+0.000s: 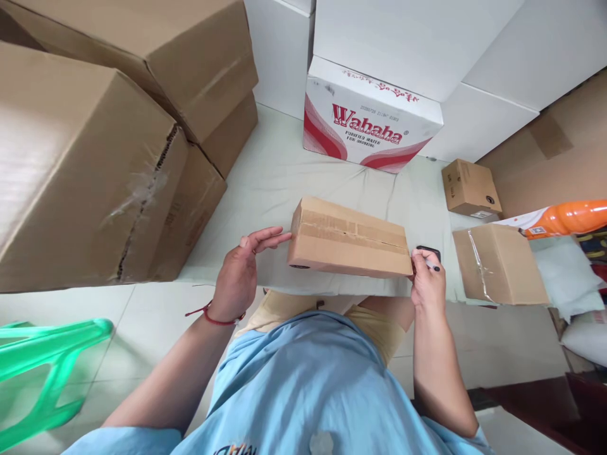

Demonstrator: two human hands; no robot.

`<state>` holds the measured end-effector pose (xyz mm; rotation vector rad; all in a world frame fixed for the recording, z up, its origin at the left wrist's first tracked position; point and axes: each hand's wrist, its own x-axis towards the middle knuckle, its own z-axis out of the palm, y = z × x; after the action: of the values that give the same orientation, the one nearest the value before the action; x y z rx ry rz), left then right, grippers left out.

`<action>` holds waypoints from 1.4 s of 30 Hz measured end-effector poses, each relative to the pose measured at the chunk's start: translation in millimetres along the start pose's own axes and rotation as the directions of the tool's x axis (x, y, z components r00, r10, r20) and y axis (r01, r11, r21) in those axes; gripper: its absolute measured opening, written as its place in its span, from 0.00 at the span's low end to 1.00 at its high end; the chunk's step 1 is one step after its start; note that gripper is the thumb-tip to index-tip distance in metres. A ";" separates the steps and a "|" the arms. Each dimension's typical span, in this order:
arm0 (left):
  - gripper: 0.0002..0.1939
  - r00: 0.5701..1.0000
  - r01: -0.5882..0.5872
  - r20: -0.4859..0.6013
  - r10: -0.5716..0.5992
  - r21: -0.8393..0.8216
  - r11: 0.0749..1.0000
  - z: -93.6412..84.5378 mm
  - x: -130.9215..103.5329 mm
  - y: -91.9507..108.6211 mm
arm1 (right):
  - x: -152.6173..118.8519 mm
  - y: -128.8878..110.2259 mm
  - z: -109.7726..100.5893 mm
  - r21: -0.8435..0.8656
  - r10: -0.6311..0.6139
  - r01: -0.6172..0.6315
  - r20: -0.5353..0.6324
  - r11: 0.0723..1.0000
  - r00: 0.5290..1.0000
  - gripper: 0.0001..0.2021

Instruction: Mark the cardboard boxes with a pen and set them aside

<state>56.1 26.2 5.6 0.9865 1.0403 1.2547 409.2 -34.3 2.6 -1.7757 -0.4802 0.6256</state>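
A long brown cardboard box (351, 243) lies on the pale green cloth in front of me, with clear tape along its top seam. My left hand (239, 275) is open at the box's left end, fingers stretched out and their tips at its side. At the opposite end, my right hand (427, 278) is closed around a slim pen (431, 265), which looks like a marker with a dark tip. Its fingers are against the box's right edge. Just behind that hand a flat black object (432, 252) lies on the cloth, partly hidden.
Large brown cartons (85, 164) stand at the left. A white and red Wahaha water carton (370, 120) is behind the box. To the right are a small carton (470, 188), a taped carton (497, 262) and an orange bottle (569, 218). A green stool (52, 366) stands on the floor.
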 end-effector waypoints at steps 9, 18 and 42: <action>0.29 0.998 0.063 -0.007 -0.064 -0.082 0.995 1.1 -0.4 -5.1 | -9.2 -2.0 -16.0 0.012 -0.087 0.086 0.158 0.996 0.984 0.27; 0.31 0.996 0.090 -0.002 -0.093 -0.210 0.973 6.2 -5.2 1.1 | -32.7 -3.8 -30.7 -0.150 -0.238 0.320 0.403 0.935 0.884 0.27; 0.51 0.979 0.039 0.183 -0.091 0.270 0.962 87.1 7.8 -43.2 | -59.1 -91.8 -4.6 0.207 -0.258 0.172 0.522 0.963 0.813 0.29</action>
<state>151.3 30.0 -15.0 1.2430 1.0956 0.9592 365.5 -47.9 101.9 -1.3538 -0.9870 0.9837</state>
